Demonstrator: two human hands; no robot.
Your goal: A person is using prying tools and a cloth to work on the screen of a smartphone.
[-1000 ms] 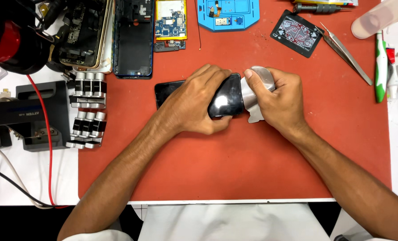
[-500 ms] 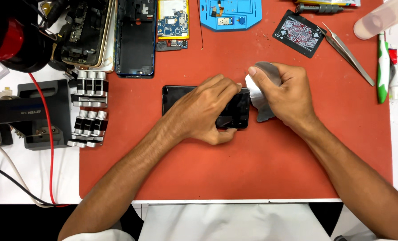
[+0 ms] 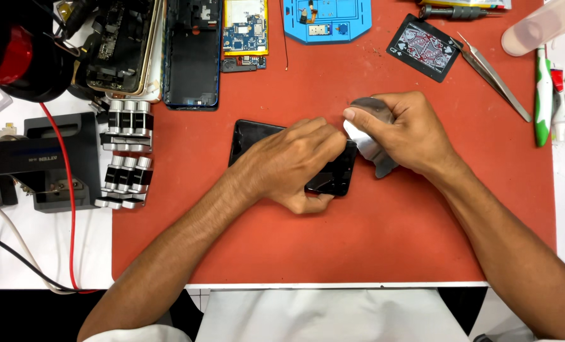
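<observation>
A black phone (image 3: 252, 138) lies flat on the red mat (image 3: 333, 253), glossy face up. My left hand (image 3: 295, 161) lies across its right half, fingers on the glass and thumb hooked under the near edge. My right hand (image 3: 403, 134) pinches a thin silvery pry sheet (image 3: 366, 149) against the phone's right end. Most of the sheet is hidden under my fingers.
Opened phone frames (image 3: 190, 50) and a circuit board (image 3: 244, 28) lie at the back left. A blue parts tray (image 3: 327, 19), a playing card (image 3: 425, 47), tweezers (image 3: 495, 76) and a green-handled tool (image 3: 542, 82) sit at the back. Metal clamps (image 3: 127, 161) and a red cable (image 3: 67, 202) are left.
The phone has been laid flat and slid slightly left, so more of its left end shows. My left hand has moved down along it. My right hand stays at its right end.
</observation>
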